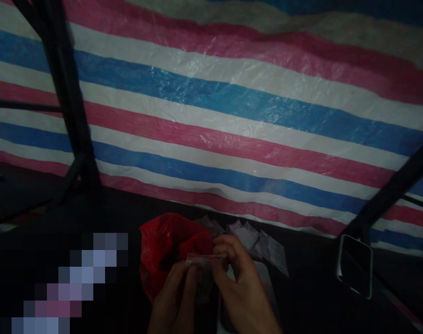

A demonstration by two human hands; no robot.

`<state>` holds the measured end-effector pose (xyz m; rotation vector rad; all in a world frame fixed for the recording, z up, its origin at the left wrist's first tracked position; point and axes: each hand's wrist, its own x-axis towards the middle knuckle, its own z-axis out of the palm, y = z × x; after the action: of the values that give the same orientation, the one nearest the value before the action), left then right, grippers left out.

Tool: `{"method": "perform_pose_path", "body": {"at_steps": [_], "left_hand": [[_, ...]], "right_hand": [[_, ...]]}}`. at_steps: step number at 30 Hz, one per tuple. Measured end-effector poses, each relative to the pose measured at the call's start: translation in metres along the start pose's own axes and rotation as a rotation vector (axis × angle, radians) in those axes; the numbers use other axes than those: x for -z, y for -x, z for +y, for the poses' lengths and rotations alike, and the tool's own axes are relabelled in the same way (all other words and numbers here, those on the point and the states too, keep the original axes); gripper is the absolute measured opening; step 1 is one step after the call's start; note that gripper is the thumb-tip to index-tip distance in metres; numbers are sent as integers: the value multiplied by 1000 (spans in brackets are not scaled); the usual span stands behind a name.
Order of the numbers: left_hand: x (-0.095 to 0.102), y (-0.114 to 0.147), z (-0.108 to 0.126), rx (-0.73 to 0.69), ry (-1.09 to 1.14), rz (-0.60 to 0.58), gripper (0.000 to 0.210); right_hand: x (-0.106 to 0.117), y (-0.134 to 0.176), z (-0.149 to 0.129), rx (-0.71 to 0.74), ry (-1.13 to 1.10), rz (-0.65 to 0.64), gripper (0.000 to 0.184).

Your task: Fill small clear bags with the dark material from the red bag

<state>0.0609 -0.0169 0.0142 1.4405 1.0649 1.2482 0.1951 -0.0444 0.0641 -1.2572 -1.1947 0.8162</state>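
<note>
Between my two hands is a small clear zip bag, its top edge (204, 260) stretched level and its lower part dim. My left hand (172, 292) pinches the left end of that edge between thumb and fingers. With thumb and bent fingers, my right hand (244, 290) grips the right end. Just behind my left hand stands a red plastic bag (157, 246) with its mouth spread; its contents are too dark to make out. Several flat clear bags (274, 250) lie beyond my right hand. Partly under that hand is a pale-edged flat object (265, 273).
A dark mirror-like panel with a pale rim (355, 266) stands at the right. Striped plastic sheeting (232, 134) hangs behind the dark tabletop (120, 208). A dark frame post (67, 93) rises at the left, and a slanted bar (388, 195) crosses at the right. The lower left is pixelated.
</note>
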Motion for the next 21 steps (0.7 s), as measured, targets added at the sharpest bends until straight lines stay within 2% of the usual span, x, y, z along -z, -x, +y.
{"method": "perform_pose_path", "body": {"at_steps": [2, 6, 12, 15, 21], "left_hand": [[0, 0, -2, 5, -14, 11, 32], [4, -2, -4, 18, 3, -48, 35], [3, 0, 1, 42, -27, -20, 41], [2, 0, 8, 14, -24, 0, 35], [6, -1, 16, -32, -7, -65, 24]], "right_hand": [[-1, -1, -1, -1, -8, 0, 22], [-1, 0, -2, 15, -1, -9, 28], [-1, 0, 1, -31, -38, -14, 36], [-2, 0, 2, -34, -69, -16, 34], [-1, -1, 2, -40, -49, -10, 29]]}}
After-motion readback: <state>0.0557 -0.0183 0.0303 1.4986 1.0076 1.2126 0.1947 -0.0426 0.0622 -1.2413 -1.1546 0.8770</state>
